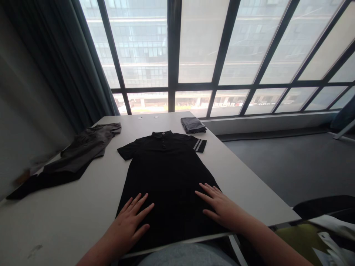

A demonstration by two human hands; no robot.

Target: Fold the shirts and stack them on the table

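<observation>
A black short-sleeved polo shirt (166,166) lies flat, face up, on a white table (241,184), its collar pointing away from the person and two pale stripes circling the sleeve on the right. Both hands are palm down with fingers spread wide, gripping nothing: the left hand (126,223) over the lower left of the shirt, the right hand (216,204) over its lower right. Near the far right corner sits a folded grey cloth (192,124) with striped edges. Rumpled dark garments (83,149) lie along the left side. Beyond stand tall windows (199,48) and a dark curtain (74,55).
</observation>
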